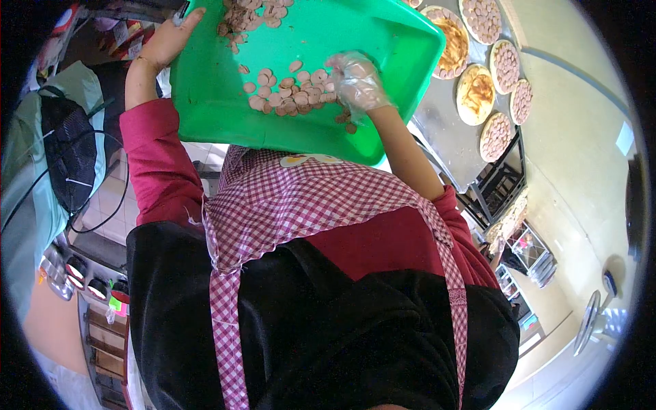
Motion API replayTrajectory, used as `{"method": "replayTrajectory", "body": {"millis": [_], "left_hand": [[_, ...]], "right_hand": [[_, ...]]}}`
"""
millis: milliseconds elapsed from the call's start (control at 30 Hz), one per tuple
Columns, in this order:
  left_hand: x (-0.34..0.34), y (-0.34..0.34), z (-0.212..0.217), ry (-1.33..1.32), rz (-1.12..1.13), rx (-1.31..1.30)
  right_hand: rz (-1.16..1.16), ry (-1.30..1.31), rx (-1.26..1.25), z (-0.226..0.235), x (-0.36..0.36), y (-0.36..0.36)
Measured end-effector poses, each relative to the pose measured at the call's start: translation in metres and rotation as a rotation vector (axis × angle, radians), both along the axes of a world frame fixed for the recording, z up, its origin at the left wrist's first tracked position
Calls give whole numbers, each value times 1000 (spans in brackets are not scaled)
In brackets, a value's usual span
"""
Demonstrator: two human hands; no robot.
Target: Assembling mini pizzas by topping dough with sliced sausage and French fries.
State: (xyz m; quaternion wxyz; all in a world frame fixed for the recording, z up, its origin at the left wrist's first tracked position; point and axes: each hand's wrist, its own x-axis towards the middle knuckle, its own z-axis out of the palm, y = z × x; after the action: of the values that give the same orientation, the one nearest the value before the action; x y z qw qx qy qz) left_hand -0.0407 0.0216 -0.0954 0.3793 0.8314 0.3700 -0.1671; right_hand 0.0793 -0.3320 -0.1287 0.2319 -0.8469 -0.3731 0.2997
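A grey metal table (444, 130) is seen to the right of the green tub (225, 102), and round pizza bases (476, 93) are laid out on it, some spread with sauce, some covered with sausage slices. Below the table a dark wire rack (502, 188) is seen, and beyond it a pale wall. To the left of the tub a black bag (68, 157) with cables lies on a light green cloth, above a tiled floor.

The tub is held tilted in front of a checked pink apron (294, 205). Pink sausage slices (287, 92) are heaped in the tub's middle and along its upper edge. The left hand (167, 41) is bare and is clamped on the tub's left rim, the thumb lying over the edge. The right hand (357, 82) is covered by a clear plastic glove and lies inside the tub, at the right end of the heap, touching the slices; its fingers are curled down over them, but whether any slices are pinched in that grip cannot be told. Both forearms are raised from the red sleeves, and the right elbow is bent beside the table's edge.
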Motion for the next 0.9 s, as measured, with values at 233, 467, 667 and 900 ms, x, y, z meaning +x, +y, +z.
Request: {"method": "replayTrajectory", "body": {"millis": [233,467,667,900], "left_hand": [[6,-15,20,40,-28,0],[3,-10,11,62,31,148],[12,-15,23,82,0,-35],[3,-21,32,-40,53,-83]], "right_hand": [[152,-54,-157,1,-4,7],[-210,-408,363,-2,27,21],[-325,-177,266,-24,40,6],[-813,596,175,51,39,20]]}}
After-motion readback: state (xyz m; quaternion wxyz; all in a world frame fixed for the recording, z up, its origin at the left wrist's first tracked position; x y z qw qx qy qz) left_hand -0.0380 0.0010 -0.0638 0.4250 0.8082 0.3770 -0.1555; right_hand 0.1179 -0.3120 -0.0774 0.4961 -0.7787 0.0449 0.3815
